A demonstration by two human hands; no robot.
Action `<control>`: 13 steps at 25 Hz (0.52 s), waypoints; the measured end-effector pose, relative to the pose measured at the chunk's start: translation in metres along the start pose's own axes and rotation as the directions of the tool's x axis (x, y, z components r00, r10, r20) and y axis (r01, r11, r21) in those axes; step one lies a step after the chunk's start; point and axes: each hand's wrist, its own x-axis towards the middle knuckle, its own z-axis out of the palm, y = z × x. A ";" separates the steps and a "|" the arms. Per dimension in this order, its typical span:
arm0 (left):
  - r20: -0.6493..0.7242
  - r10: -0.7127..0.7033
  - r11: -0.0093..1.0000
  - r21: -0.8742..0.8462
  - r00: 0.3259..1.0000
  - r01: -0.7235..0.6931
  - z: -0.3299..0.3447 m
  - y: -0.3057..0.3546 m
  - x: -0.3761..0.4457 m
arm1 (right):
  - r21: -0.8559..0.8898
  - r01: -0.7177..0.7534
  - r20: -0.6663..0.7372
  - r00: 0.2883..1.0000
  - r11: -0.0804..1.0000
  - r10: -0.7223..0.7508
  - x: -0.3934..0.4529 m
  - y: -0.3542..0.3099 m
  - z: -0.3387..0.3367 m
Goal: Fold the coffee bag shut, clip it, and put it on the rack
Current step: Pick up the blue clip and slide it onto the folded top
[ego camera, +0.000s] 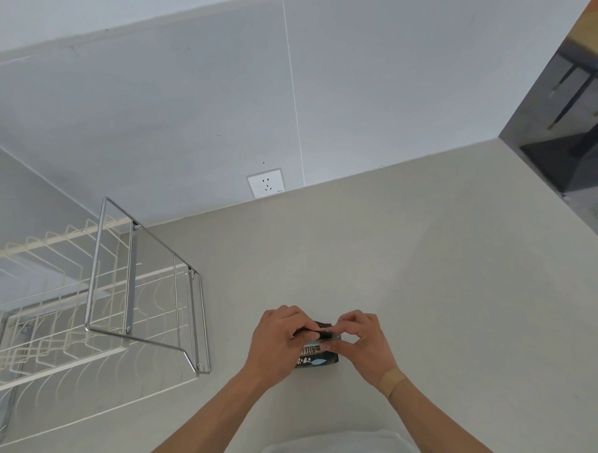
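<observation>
A small dark coffee bag with white and pale blue print stands on the countertop, near the front. My left hand pinches its folded top from the left. My right hand pinches the top from the right, thumb and fingers closed on the fold. A black strip, possibly a clip, lies along the fold between my fingertips; I cannot tell which it is. The wire rack, chrome frame with cream wire shelves, stands to the left of the bag.
The pale countertop runs back to a grey wall with a white socket. The counter's right edge drops to a floor with dark furniture. A plaster sits on my right wrist.
</observation>
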 end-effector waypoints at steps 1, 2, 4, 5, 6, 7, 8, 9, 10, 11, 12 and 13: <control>0.004 -0.005 1.000 -0.010 1.000 0.005 0.000 0.000 0.001 | -0.004 -0.004 0.002 1.000 1.000 0.004 0.000 0.001 0.000; 0.006 -0.003 1.000 -0.015 1.000 0.003 -0.001 0.000 0.002 | -0.015 -0.003 0.001 1.000 1.000 0.003 0.000 0.001 -0.001; 0.017 0.028 1.000 0.001 0.999 -0.028 -0.002 0.001 0.003 | -0.043 -0.012 -0.006 1.000 0.999 0.012 0.001 0.001 -0.003; 0.023 0.045 0.999 0.020 0.999 -0.046 -0.003 0.001 0.003 | -0.055 -0.026 -0.010 1.000 0.998 0.025 0.000 0.001 -0.004; 0.020 0.052 0.998 0.041 0.998 -0.053 -0.005 0.000 0.002 | -0.068 -0.041 -0.012 0.999 0.997 0.040 -0.001 0.002 -0.004; 0.010 0.038 0.998 0.049 0.999 -0.038 -0.008 -0.004 0.000 | -0.083 -0.053 -0.013 0.999 0.995 0.052 -0.002 0.002 -0.005; 0.000 -0.002 1.000 0.031 1.000 0.002 -0.012 -0.010 -0.003 | -0.094 -0.055 -0.010 0.998 0.994 0.055 -0.004 0.001 -0.006; -0.005 -0.055 0.998 -0.013 0.998 0.055 -0.017 -0.017 -0.008 | -0.097 -0.047 -0.005 0.999 0.994 0.047 -0.006 -0.001 -0.007; -0.004 -0.107 0.992 -0.068 0.994 0.107 -0.021 -0.026 -0.015 | -0.100 -0.029 0.006 1.000 0.995 0.030 -0.007 -0.004 -0.008; -0.003 -0.153 0.981 -0.122 0.988 0.152 -0.025 -0.034 -0.022 | -0.112 -0.002 0.020 1.000 0.994 0.004 -0.007 -0.009 -0.009; -0.010 -0.193 0.967 -0.169 0.981 0.188 -0.027 -0.041 -0.029 | -0.136 0.034 0.036 0.999 0.990 -0.029 -0.007 -0.015 -0.009; -0.027 -0.233 0.951 -0.214 0.972 0.222 -0.029 -0.046 -0.036 | -0.172 0.077 0.051 0.996 0.982 -0.070 -0.006 -0.023 -0.007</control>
